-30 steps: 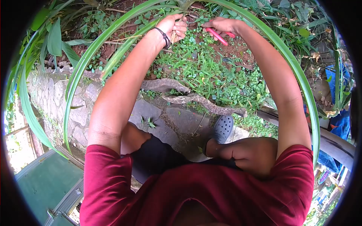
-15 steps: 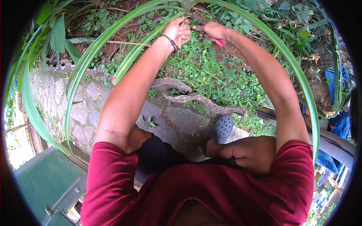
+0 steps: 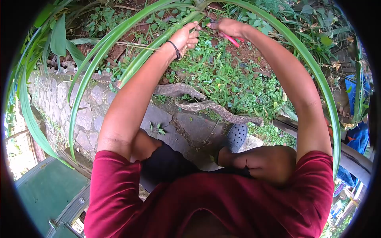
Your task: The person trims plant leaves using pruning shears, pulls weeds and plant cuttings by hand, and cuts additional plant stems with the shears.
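Note:
My left hand [image 3: 185, 36], with a dark band at its wrist, is closed beside a long green leaf [image 3: 149, 49] near the plant's base; dry strands show beneath its fingers. Just to its right, my right hand [image 3: 228, 27] is wrapped round a cutting tool with red handles [image 3: 231, 39]. The handles stick out below the palm, and the tool's dark front end points toward my left hand. Long arching leaves [image 3: 303, 57] spread from the plant's base to both sides of my arms.
Low weeds [image 3: 222, 79] and bare soil lie below my hands. Gnarled wood edging [image 3: 222, 111] borders a stone path [image 3: 158, 117], where a grey clog [image 3: 237, 137] rests. A green metal panel [image 3: 51, 190] is at lower left, blue cloth [image 3: 359, 139] at right.
My right hand has moved left toward my left hand since the first frame, then slightly back right. The long green leaf beside my left arm has shifted. Both hands remain closed.

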Available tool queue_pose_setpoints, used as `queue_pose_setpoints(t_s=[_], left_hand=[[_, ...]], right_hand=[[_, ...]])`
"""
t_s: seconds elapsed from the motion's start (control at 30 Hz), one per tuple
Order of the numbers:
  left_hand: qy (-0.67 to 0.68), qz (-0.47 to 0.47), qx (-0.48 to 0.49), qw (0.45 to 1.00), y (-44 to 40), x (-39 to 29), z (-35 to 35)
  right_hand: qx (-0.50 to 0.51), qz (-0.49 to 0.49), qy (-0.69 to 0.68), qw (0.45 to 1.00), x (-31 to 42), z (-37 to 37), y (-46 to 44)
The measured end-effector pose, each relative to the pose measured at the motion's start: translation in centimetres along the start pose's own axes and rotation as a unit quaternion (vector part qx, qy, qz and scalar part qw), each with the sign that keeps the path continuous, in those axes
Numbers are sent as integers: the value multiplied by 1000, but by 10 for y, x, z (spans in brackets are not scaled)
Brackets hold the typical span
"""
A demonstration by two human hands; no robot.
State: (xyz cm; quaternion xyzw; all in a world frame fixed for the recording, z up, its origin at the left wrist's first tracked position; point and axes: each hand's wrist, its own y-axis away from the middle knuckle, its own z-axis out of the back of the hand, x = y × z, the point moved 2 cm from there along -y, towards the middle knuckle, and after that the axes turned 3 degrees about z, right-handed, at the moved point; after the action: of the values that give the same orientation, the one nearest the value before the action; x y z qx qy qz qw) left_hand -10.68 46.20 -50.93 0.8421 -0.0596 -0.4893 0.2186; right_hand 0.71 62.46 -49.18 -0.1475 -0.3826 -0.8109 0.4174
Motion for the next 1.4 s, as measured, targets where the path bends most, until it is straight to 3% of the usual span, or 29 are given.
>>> queue_pose_setpoints(t_s=[0.17, 0.27, 0.33, 0.4, 0.43, 0.53, 0.57, 0.8, 0.83, 0.87, 0.93, 0.97, 1.0, 1.07, 1.13, 1.17, 1.2, 1.23, 1.27, 1.33, 1.37, 1.4], left_hand=[[93, -50, 41, 994, -3, -4, 5], [50, -66, 30, 996, -6, 0, 6], [26, -62, 22, 997, -7, -3, 14], [-111, -28, 3, 993, -4, 1, 19], [-108, -22, 15, 994, -8, 5, 20], [-137, -23, -1, 990, -11, 11, 17], [-136, -13, -1, 991, -11, 10, 18], [-185, -86, -79, 976, -19, 18, 6], [-162, -83, -71, 981, -18, 20, 1], [-161, -85, -75, 980, -17, 20, -4], [-141, -122, -70, 980, -25, 30, -2], [-140, -122, -71, 980, -24, 29, 0], [-138, -111, -54, 983, -22, 28, 2], [-63, -93, -21, 993, -29, 32, 17], [-169, -81, -22, 982, -32, 29, 31], [-165, -83, -14, 983, -34, 27, 28], [-188, -89, -17, 978, -25, 19, 39], [-204, -92, -5, 975, -25, 19, 36], [-205, -93, -12, 974, -22, 16, 39], [-238, -101, -27, 966, -22, 20, 34], [-220, -122, -32, 967, -21, 23, 30], [-220, -118, -30, 968, -20, 27, 29]], right_hand=[[-41, -30, -56, 997, -10, -17, -4], [-92, 25, -102, 990, -21, -23, -11], [-91, -1, -143, 986, -16, -17, -12], [-51, -16, -12, 998, -15, -10, -7], [-22, -41, 29, 999, 3, 2, 11], [-8, 27, -8, 1000, -5, 21, 0], [59, -20, 35, 997, 3, 34, 3], [200, -74, 99, 972, -17, 69, -60], [203, -18, -4, 979, -12, 70, -53], [202, -17, -2, 979, -11, 67, -47], [27, 51, 268, 962, 48, 51, 9], [100, -133, 127, 978, 68, 48, 33], [100, -136, 127, 977, 51, 44, 22], [21, 3, 196, 980, 10, 27, -14], [1, 27, 220, 975, -11, 14, -25], [-63, 163, 326, 929, -51, 10, -35], [-127, 310, 412, 847, -59, 1, -50], [-32, 60, 251, 966, -17, 5, -22], [-31, 67, 252, 965, -24, 7, -35], [-104, 320, 445, 830, -46, 7, -47], [-94, 184, 299, 931, -55, 12, -46], [-83, 42, 141, 986, -27, 21, -30]])
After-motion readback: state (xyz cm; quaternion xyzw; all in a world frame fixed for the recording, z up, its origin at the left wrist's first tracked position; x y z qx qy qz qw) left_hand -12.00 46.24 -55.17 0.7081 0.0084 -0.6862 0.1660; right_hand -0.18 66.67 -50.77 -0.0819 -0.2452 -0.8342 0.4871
